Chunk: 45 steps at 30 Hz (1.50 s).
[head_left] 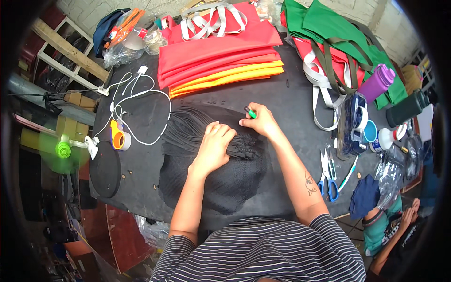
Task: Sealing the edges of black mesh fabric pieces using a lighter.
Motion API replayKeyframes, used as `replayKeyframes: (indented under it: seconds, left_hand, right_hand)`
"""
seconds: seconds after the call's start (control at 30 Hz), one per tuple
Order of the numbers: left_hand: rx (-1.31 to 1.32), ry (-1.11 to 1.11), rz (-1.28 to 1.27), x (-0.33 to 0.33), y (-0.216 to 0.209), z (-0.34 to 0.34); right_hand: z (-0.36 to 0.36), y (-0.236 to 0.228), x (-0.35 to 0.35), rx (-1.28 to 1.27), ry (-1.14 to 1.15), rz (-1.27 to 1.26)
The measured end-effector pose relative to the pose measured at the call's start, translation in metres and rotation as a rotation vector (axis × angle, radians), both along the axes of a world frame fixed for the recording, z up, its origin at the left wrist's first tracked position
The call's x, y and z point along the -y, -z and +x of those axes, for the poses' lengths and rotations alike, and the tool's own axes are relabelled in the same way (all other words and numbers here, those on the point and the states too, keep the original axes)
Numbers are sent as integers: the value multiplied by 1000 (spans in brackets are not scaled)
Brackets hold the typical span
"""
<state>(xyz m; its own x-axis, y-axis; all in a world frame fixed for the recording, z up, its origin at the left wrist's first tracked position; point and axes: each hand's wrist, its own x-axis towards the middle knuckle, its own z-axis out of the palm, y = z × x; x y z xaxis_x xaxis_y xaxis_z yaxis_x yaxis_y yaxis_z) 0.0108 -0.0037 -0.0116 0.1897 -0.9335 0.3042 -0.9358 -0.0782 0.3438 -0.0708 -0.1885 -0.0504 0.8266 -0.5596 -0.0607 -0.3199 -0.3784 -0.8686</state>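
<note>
Black mesh fabric [211, 185] lies on the dark table in front of me. Over its upper part runs a bundle of thin black cords [184, 124], gathered toward the right. My left hand [215, 143] rests on that bundle with its fingers curled over the cords; its fingertips are partly hidden. Just to the right, my right hand [261, 122] pinches a small green-and-black tool [250, 112] between thumb and fingers. The tool's exact kind is too small to make out. My right hand is close above the upper right edge of the black material.
Behind my hands stands a stack of folded red and yellow fabric bags [218, 61]. Green bags [338, 28], a purple bottle [377, 83] and blue-handled scissors [327, 176] are at right. White cable [141, 141], a tape dispenser [120, 137] and a clip fan [66, 149] are left.
</note>
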Motion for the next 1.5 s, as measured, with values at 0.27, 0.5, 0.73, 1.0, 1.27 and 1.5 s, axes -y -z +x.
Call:
replayKeyframes:
  seconds: [0.27,0.5,0.73,1.0,1.27,1.5]
  left_hand:
    - [0,14,5,2,2,1]
    - [-3,-4,22,-1,0,1]
    - [-64,-52,16,0,-6,-5]
    - [-30,-79,78,-4,-7,-7]
    - [-62,-29,56,1,-6,-4]
    - [3,-39,25,1,-4,-5]
  right_hand:
    - [-3,23,0,299,144,561]
    - [8,20,-9,258,176,704]
    - [-6,8,-17,475,27,491]
    - [-32,2,-4,425,-23,716]
    - [-13,15,7,-319,268,-30]
    - [-13,27,-8,69,217,-333]
